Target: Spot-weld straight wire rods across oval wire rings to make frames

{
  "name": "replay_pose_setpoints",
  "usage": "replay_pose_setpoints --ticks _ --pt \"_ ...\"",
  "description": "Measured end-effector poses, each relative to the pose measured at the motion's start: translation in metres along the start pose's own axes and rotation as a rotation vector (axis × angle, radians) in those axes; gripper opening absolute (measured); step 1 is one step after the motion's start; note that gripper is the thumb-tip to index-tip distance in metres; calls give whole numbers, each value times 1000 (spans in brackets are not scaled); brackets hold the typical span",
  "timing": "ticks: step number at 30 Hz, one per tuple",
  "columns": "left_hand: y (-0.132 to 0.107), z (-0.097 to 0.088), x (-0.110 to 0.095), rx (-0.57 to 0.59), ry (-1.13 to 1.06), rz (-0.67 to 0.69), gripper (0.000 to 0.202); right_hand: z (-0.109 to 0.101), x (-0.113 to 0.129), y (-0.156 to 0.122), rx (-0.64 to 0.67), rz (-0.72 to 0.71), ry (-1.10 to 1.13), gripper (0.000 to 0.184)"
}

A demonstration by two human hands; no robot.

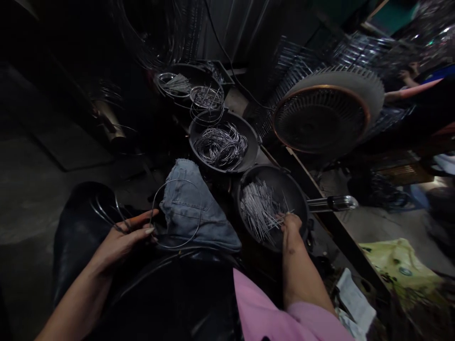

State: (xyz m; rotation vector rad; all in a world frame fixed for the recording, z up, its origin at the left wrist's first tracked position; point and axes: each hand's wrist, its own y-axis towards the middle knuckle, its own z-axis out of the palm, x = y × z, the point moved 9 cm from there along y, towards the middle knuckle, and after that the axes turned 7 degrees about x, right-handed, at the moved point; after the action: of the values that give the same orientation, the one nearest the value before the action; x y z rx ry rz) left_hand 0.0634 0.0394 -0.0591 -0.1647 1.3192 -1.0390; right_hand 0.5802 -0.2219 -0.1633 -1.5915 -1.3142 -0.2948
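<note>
My left hand pinches a thin metal wire ring between thumb and fingertips. The ring stands over a folded piece of blue denim on my lap. More curved wires show behind the left hand's fingers. My right hand reaches into a dark frying pan, its fingers closed at the edge of a heap of short straight wire rods. Thin rods poke out at the fingertips. Exactly how many they grip is hidden.
Beyond lies a dark pan with a tangled pile of wire rings. Farther back, another pan holds small metal dishes of wire pieces. A round fan stands to the right, near a yellow bag. Another person's arm appears far right.
</note>
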Motion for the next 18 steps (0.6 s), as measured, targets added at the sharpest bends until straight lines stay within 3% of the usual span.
replay_pose_setpoints --ticks 9,13,18 --pt "-9 0 -1 -28 -16 19 58 15 -26 -15 233 160 86 27" --pt "-8 0 1 -26 -29 25 58 19 -32 -21 181 137 83 27" --pt "-5 -3 6 -28 -16 -16 63 20 -19 -21 104 79 44 30"
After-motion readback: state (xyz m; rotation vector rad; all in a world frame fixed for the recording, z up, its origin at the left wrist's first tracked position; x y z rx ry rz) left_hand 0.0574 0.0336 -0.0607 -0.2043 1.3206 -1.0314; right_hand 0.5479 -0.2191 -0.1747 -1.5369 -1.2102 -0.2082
